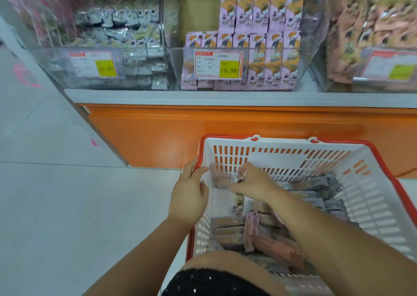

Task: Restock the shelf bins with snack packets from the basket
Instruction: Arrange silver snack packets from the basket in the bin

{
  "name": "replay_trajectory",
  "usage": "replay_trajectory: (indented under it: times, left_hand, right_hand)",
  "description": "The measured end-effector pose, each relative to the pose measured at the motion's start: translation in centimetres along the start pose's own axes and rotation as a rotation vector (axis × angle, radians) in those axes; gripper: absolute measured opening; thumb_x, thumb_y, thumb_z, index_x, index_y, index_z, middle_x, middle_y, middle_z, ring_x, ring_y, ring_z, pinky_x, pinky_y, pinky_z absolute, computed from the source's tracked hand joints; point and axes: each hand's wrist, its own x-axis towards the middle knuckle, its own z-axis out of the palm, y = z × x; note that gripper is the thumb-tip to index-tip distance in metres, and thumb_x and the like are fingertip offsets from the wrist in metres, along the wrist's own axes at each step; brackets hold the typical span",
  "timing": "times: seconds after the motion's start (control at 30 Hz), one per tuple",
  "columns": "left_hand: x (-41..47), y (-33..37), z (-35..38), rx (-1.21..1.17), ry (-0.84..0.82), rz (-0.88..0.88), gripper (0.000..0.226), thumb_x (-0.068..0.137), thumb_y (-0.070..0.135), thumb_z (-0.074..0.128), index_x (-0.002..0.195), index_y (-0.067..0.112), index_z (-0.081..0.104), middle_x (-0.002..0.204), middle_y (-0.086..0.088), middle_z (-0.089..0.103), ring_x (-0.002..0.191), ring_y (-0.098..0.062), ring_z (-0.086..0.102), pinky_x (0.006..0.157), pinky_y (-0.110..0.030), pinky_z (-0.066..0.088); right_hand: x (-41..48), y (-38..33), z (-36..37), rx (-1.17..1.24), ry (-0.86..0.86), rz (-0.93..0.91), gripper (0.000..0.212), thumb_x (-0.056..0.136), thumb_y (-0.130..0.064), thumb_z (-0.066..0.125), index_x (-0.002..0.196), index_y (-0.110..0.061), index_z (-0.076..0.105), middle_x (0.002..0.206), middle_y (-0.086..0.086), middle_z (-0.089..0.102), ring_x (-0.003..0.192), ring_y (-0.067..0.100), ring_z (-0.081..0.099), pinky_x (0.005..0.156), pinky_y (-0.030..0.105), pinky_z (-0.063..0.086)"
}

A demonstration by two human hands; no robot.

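Observation:
A white basket (372, 196) with a red rim stands on the floor in front of the shelf, holding several grey and pink snack packets (268, 239). My left hand (189, 194) grips the basket's left rim. My right hand (252, 183) is inside the basket and pinches a small grey packet (238, 178) near the far left corner. On the shelf above, three clear bins stand side by side: a left bin (94, 65) with small grey packets, a middle bin (243, 54) with upright purple packets, and a right bin (370, 36) with pink bags.
An orange shelf base (203, 133) rises right behind the basket under a grey ledge (203, 98). Price tags (217, 64) hang on the bin fronts. Pale tiled floor (67, 205) stretches to the left. My knee in dark cloth (214, 282) is at the bottom.

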Motion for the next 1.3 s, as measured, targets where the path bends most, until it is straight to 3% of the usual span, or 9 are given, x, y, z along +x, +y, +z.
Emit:
replay_trajectory:
  times: [0.17, 0.33, 0.43, 0.6, 0.77, 0.93, 1.07, 1.2, 1.3]
  left_hand:
    - [0.3, 1.7, -4.4, 0.011, -0.057, 0.062, 0.036, 0.095, 0.016, 0.048, 0.129, 0.026, 0.055, 0.149, 0.005, 0.036, 0.135, -0.014, 0.033, 0.108, -0.025, 0.027]
    - [-2.5, 6.7, -11.4, -0.354, 0.161, 0.301, 0.034, 0.094, 0.030, 0.055, 0.120, 0.049, 0.045, 0.121, 0.026, 0.050, 0.102, 0.013, 0.052, 0.084, -0.004, 0.041]
    - [-3.5, 7.8, -14.1, -0.210, 0.203, 0.447, 0.045, 0.086, 0.043, 0.058, 0.129, 0.046, 0.044, 0.123, 0.026, 0.049, 0.108, 0.007, 0.051, 0.089, -0.013, 0.043]
    - [-3.6, 7.7, -16.7, -0.054, 0.336, 0.384, 0.063, 0.082, 0.038, 0.069, 0.138, 0.040, 0.040, 0.126, 0.023, 0.050, 0.111, 0.002, 0.049, 0.090, -0.022, 0.044]
    - [-2.6, 7.9, -18.9, -0.007, 0.480, 0.364, 0.053, 0.082, 0.031, 0.067, 0.133, 0.025, 0.051, 0.123, 0.014, 0.058, 0.110, -0.001, 0.052, 0.090, -0.019, 0.042]
    - [-1.3, 8.3, -20.4, 0.001, 0.545, 0.296, 0.053, 0.083, 0.024, 0.065, 0.133, 0.031, 0.050, 0.103, 0.015, 0.062, 0.089, -0.006, 0.057, 0.073, -0.019, 0.042]
    - [1.5, 7.7, -22.7, -0.106, 0.590, 0.155, 0.042, 0.088, 0.023, 0.062, 0.129, 0.031, 0.057, 0.091, 0.008, 0.064, 0.058, -0.008, 0.049, 0.059, -0.028, 0.045]
    - [6.1, 6.3, -24.9, 0.010, 0.643, 0.023, 0.044, 0.093, 0.030, 0.055, 0.137, 0.030, 0.050, 0.080, -0.004, 0.069, 0.046, -0.010, 0.040, 0.044, -0.028, 0.031]
    - [9.3, 6.4, -25.8, 0.177, 0.603, -0.090, 0.045, 0.094, 0.030, 0.052, 0.139, 0.032, 0.046, 0.056, -0.003, 0.055, 0.042, -0.015, 0.037, 0.044, -0.027, 0.031]
  right_hand:
    - [-3.8, -6.0, -5.9, -0.131, -0.006, -0.141, 0.054, 0.083, -0.034, 0.066, 0.129, -0.010, 0.049, 0.128, 0.009, 0.054, 0.101, 0.021, 0.052, 0.087, 0.033, 0.044]
    - [-8.2, -11.6, -10.8, -0.033, 0.084, -0.259, 0.052, 0.081, -0.044, 0.069, 0.119, -0.012, 0.053, 0.107, 0.001, 0.055, 0.088, 0.017, 0.053, 0.073, 0.031, 0.041]
    - [-9.7, -14.7, -11.6, 0.199, 0.139, -0.311, 0.035, 0.080, -0.041, 0.071, 0.096, -0.012, 0.057, 0.079, -0.001, 0.053, 0.068, 0.011, 0.051, 0.063, 0.026, 0.040]
    - [-10.4, -18.7, -10.6, 0.505, 0.190, -0.321, 0.046, 0.075, -0.037, 0.074, 0.108, -0.010, 0.059, 0.107, 0.011, 0.065, 0.103, 0.026, 0.062, 0.091, 0.044, 0.050]
    - [-10.5, -20.1, -9.9, 0.697, 0.143, -0.450, 0.017, 0.084, -0.030, 0.070, 0.078, -0.021, 0.058, 0.079, -0.001, 0.063, 0.079, 0.016, 0.062, 0.083, 0.038, 0.052]
    - [-9.5, -20.5, -10.6, 0.698, 0.056, -0.516, 0.061, 0.088, -0.021, 0.066, 0.142, -0.014, 0.038, 0.109, 0.005, 0.066, 0.100, 0.016, 0.063, 0.093, 0.033, 0.050]
    - [-8.7, -20.5, -11.6, 0.517, 0.199, -0.600, 0.065, 0.091, -0.021, 0.061, 0.148, -0.018, 0.030, 0.133, -0.005, 0.053, 0.104, 0.013, 0.057, 0.080, 0.024, 0.047]
    - [-6.7, -18.3, -11.8, 0.083, 0.382, -0.566, 0.064, 0.093, -0.023, 0.058, 0.149, -0.016, 0.027, 0.156, 0.001, 0.022, 0.139, 0.019, 0.030, 0.111, 0.032, 0.027]
    - [-5.8, -17.5, -11.2, -0.040, 0.379, -0.567, 0.060, 0.093, -0.022, 0.057, 0.147, -0.018, 0.032, 0.159, 0.000, 0.014, 0.145, 0.019, 0.016, 0.114, 0.032, 0.019]
